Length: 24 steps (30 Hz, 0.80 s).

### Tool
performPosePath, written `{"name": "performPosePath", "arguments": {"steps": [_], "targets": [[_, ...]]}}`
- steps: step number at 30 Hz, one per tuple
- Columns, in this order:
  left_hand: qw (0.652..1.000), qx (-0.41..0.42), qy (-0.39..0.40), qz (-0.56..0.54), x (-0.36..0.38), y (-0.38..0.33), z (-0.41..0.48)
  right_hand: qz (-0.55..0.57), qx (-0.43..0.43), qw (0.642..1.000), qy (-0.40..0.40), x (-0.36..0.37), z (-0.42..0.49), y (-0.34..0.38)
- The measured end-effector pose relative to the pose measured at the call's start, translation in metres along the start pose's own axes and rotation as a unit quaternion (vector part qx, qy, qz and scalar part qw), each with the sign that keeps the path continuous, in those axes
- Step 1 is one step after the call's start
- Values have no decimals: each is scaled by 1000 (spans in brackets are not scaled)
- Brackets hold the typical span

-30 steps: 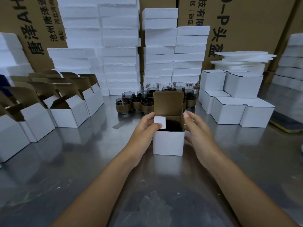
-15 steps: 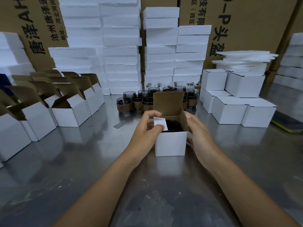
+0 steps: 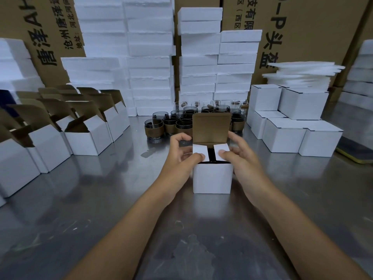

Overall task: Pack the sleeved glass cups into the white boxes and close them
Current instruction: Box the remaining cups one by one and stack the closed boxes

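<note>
A small white box [image 3: 212, 179] stands on the steel table in front of me, its brown-lined lid [image 3: 211, 128] upright at the back. A dark cup shows through the narrow gap between the two side flaps. My left hand [image 3: 181, 158] presses the left flap [image 3: 198, 151] down with its thumb. My right hand [image 3: 240, 158] presses the right flap [image 3: 221, 150] down the same way. Both hands touch the box's sides. Behind the box stands a cluster of sleeved glass cups [image 3: 171, 126].
Rows of open white boxes [image 3: 84, 138] with raised flaps line the left. Closed white boxes [image 3: 286, 136] are stacked at the right. White foam blocks [image 3: 149, 57] and foam sheets [image 3: 302, 71] stand at the back before large cardboard cartons.
My right hand has folded the right side flap down over the cup. My left thumb has pushed the left flap flatter. The box has stayed where it was.
</note>
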<state>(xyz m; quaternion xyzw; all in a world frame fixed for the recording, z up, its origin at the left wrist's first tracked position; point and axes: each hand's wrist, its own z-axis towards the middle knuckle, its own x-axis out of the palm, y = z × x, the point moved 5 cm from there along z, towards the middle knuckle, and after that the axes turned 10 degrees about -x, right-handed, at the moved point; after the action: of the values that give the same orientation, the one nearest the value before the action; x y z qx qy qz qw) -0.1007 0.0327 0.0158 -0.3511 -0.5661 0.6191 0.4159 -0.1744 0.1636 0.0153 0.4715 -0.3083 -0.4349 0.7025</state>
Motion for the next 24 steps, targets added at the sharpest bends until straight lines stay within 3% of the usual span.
{"name": "performPosePath", "arguments": {"steps": [7,15,21,24], "targets": [[1000,13,8,8,0,0,1,6,-9,1000,-8,0,-1,0],[999,-37,-20,21,-3,3,6,9,8,999,-36,-2,0,5],[999,-35,-29,18,-4,0,2,-115,-152,980,56,9,-15,19],[999,-32,-11,12,-2,1,1,-154,-165,973,57,8,-15,14]]}}
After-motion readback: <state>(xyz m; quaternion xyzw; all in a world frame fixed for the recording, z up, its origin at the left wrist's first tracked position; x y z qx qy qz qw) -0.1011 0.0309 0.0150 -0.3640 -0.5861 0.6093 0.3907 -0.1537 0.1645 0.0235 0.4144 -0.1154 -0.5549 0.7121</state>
